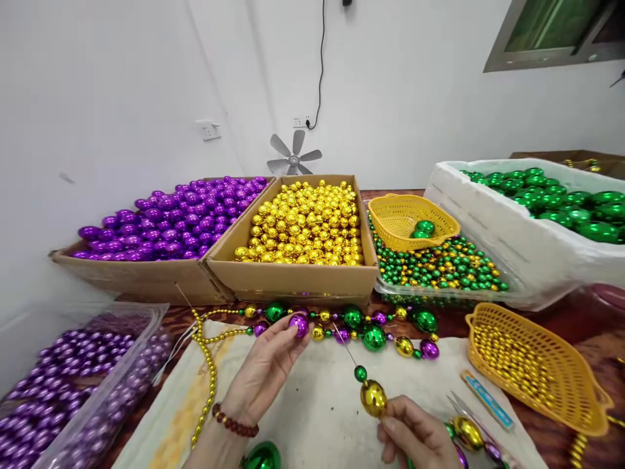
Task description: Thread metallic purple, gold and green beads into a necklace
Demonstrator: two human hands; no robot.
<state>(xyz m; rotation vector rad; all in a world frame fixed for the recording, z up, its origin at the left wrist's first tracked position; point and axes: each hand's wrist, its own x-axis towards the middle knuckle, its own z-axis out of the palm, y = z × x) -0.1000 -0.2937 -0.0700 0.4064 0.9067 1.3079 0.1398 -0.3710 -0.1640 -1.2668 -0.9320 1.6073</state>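
Between the fingertips of my left hand [278,355] is a shiny purple bead [298,324]. A long needle [346,345] slants up from my right hand [415,430], whose fingers are closed at the lower end of a large gold bead [374,398]. Just above that gold bead, a small green bead [360,373] sits on the needle. The needle tip points toward the purple bead and is apart from it. A finished-looking strand of green, gold and purple beads [374,337] lies behind my hands. More strung beads [467,433] hang beside my right hand.
Cardboard boxes of purple beads [170,221] and gold beads [312,221] stand at the back. Right are a white foam box [488,215], yellow baskets [581,397], scissors [466,410] and a blue-labelled packet [488,398]. A clear tub [151,319] stands left; a green bead [263,456] lies in front.
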